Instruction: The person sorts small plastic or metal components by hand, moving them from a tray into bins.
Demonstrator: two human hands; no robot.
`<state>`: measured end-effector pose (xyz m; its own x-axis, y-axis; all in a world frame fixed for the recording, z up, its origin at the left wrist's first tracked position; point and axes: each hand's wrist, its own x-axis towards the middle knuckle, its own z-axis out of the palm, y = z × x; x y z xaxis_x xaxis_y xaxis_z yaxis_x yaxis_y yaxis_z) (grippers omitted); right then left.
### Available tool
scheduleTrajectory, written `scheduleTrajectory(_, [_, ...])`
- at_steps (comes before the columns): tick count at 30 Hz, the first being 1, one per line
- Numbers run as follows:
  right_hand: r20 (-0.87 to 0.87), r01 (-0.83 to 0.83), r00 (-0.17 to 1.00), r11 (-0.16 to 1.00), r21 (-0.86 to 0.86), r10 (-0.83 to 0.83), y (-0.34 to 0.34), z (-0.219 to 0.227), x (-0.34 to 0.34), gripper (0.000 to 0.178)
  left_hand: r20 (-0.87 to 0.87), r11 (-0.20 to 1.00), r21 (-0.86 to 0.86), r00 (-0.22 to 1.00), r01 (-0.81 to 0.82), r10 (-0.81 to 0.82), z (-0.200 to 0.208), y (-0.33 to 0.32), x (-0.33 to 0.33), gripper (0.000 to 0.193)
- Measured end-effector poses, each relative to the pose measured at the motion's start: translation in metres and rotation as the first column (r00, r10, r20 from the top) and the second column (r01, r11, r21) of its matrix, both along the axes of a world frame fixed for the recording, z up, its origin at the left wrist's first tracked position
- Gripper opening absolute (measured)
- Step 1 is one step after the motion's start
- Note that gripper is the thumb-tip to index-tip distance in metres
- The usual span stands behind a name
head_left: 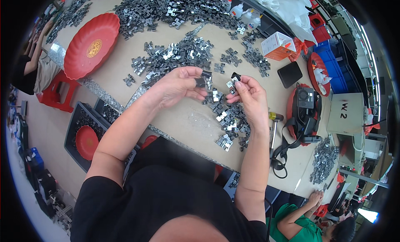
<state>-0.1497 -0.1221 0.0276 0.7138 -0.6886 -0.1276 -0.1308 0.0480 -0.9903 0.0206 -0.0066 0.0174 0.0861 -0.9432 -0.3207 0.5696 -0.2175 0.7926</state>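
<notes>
Over the worktable (179, 121) both my hands are raised, a short gap between them. My left hand (180, 87) pinches a small dark metal piece (201, 82) between thumb and fingers. A similar small piece, black at the top and silvery below (230, 84), is gripped at the fingertips of my right hand (251, 95). Their exact kind is too small to tell. Beneath and beside my right hand lies a loose pile of such metal pieces (227, 117). Beyond my left hand is a larger pile of them (175, 56).
A big heap of pieces (166, 10) covers the far side. A red scalloped tray (92, 46) stands at left. To the right are an orange-white box (278, 46), a black pad (289, 74), a screwdriver (274, 127) and strapped black gear (306, 112). A co-worker in green (296, 223) sits lower right.
</notes>
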Motion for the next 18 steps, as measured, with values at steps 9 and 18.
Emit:
scheduleTrajectory(9, [0.159, 0.005, 0.987, 0.985, 0.173, -0.033, 0.023, -0.017, -0.006, 0.018, -0.068, 0.996, -0.074, 0.996, 0.05, -0.055, -0.008, -0.011, -0.008, 0.014])
scheduleTrajectory(18, [0.209, 0.056, 0.973, 0.982, 0.179, -0.094, 0.034, -0.019, 0.002, 0.025, -0.006, 0.996, -0.019, 0.997, 0.082, -0.082, -0.006, -0.009, -0.011, 0.012])
